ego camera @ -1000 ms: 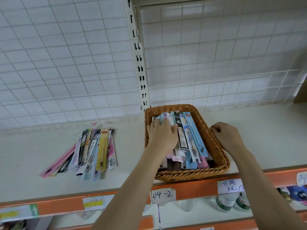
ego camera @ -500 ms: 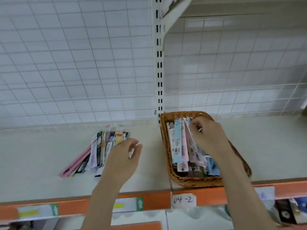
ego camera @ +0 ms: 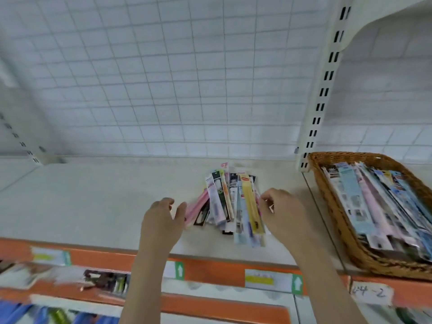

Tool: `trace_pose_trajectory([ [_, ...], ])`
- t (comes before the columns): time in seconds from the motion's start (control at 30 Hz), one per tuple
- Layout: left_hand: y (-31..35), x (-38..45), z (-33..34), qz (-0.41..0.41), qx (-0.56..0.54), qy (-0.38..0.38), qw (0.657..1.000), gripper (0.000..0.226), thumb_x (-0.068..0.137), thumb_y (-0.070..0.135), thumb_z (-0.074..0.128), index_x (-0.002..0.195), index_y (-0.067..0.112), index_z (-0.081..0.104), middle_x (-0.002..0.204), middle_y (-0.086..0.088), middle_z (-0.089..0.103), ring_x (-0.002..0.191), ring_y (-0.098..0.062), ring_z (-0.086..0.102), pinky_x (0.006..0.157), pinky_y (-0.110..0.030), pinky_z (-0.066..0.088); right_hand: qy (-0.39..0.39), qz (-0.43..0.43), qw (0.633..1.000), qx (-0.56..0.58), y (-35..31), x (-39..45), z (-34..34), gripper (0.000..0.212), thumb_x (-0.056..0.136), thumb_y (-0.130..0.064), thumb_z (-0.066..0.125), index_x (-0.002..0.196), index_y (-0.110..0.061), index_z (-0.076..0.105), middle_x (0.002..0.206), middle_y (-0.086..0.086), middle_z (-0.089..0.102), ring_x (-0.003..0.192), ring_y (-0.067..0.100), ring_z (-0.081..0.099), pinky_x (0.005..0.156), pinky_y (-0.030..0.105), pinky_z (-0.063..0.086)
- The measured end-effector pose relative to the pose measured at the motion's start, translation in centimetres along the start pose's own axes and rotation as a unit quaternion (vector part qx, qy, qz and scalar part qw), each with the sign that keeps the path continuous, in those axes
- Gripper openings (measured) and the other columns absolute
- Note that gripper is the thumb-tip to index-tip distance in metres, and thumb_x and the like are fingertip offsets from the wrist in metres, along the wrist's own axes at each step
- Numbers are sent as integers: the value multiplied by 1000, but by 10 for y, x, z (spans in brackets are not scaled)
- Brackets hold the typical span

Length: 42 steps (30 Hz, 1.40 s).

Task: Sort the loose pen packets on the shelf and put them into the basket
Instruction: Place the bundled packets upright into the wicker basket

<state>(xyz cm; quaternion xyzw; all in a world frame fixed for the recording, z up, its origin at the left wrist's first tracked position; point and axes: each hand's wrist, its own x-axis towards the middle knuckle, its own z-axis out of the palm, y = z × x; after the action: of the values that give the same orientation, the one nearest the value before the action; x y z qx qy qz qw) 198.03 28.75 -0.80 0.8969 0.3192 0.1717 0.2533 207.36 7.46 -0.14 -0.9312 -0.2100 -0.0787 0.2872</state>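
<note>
Packets [ego camera: 230, 204] are lying in a loose fan on the shelf [ego camera: 93, 202], near its front edge and a little right of the middle of the view. They are long, narrow and of mixed colours, with a pink one sticking out at the left and a yellow one lying on top at the right. White wire grid [ego camera: 163, 78] is backing the shelf, and a slotted white upright [ego camera: 323, 90] is standing at the rear, just left of the basket [ego camera: 339, 218]. Wide bare shelf is stretching away to the left of the pile, and a narrower strip is lying open between the pile and the basket. An orange rail [ego camera: 210, 270] with paper labels is running along the front edge. The basket, brown wicker, is sitting at the right and reaching the front edge, filled with packets lying side by side along its length.

Both forearms are reaching up from below, one on each side of the pile. The left hand [ego camera: 161, 222] is cupping open beside the pink packet, fingers curled, thumb apart, gripping nothing. The right hand [ego camera: 284, 213] is curling at the pile's right edge, fingertips [ego camera: 265, 198] touching the outer packets; whether it is pinching one cannot be told.
</note>
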Motion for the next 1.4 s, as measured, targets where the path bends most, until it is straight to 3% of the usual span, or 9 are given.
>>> trace_pose_trajectory([
  [0.3, 59, 45, 34, -18, 60, -190, 980, 111, 68, 84, 41, 144, 6, 21, 140, -18, 37, 131, -35, 33, 103, -46, 33, 15, 112, 994, -5, 16, -3, 16, 11, 93, -21, 50, 96, -15, 59, 94, 3, 62, 75, 17, 57, 63, 25, 42],
  [0.43, 78, 58, 46, 8, 120, -252, 960, 131, 64, 74, 63, 148, 2, -7, 148, -22, 22, 136, -37, 24, 107, -47, 32, 28, 126, 992, -14, 19, -4, 17, 13, 94, -19, 50, 98, -13, 60, 91, 5, 65, 75, 19, 61, 63, 26, 45],
  [0.53, 86, 60, 49, 33, 82, -284, 955, 122, 73, 51, 72, 146, -6, -8, 148, -22, 27, 136, -34, 29, 109, -39, 30, 37, 133, 990, -19, 18, -3, 19, 14, 94, -19, 50, 100, -12, 61, 92, 6, 66, 77, 21, 62, 65, 30, 49],
  [0.63, 86, 64, 56, 16, -6, -300, 954, 91, 73, 28, 77, 137, -6, 23, 129, -15, 49, 119, -29, 51, 85, -31, 44, 40, 136, 990, -24, 15, -1, 20, 14, 94, -20, 50, 101, -13, 60, 93, 5, 66, 80, 21, 62, 68, 32, 53],
  [0.73, 84, 66, 60, 41, -36, -288, 956, 26, 72, 14, 71, 89, 4, 53, 84, -5, 56, 75, -19, 63, 51, -21, 41, 43, 136, 990, -23, 12, 3, 23, 15, 94, -20, 50, 102, -13, 60, 93, 4, 66, 80, 19, 61, 70, 32, 53],
  [0.83, 79, 67, 61, 40, -84, -296, 951, 40, 73, 6, 65, 53, 14, 31, 52, 2, 35, 42, -12, 35, 38, -19, 24, 41, 141, 989, -24, 10, 5, 23, 16, 94, -20, 50, 104, -14, 60, 94, 3, 65, 82, 18, 61, 70, 31, 53],
  [1.0, 59, 80, 51, 17, -187, -295, 937, 24, 70, 5, 59, 68, 11, 36, 57, 1, 33, 45, -12, 28, 42, -19, 21, 37, 151, 987, -28, 7, 10, 24, 19, 95, -22, 48, 108, -14, 59, 98, 4, 65, 83, 18, 60, 69, 28, 49],
  [1.17, 25, 95, 32, -39, -269, -251, 929, 28, 71, 1, 58, 98, -2, 51, 76, -10, 55, 61, -23, 64, 57, -31, 49, -12, 191, 980, -55, -12, 27, 29, 40, 95, -44, 43, 117, -11, 51, 110, 8, 61, 98, 24, 58, 79, 30, 46],
  [1.4, -4, 98, -2, -17, -321, -216, 922, 9, 81, -2, 58, 81, 6, 55, 72, -13, 54, 41, -5, 57, 52, -23, 44, -116, 281, 943, -133, -58, 60, 52, 98, 75, -83, 33, 137, -7, 30, 132, 20, 40, 124, 33, 39, 96, 41, 40],
])
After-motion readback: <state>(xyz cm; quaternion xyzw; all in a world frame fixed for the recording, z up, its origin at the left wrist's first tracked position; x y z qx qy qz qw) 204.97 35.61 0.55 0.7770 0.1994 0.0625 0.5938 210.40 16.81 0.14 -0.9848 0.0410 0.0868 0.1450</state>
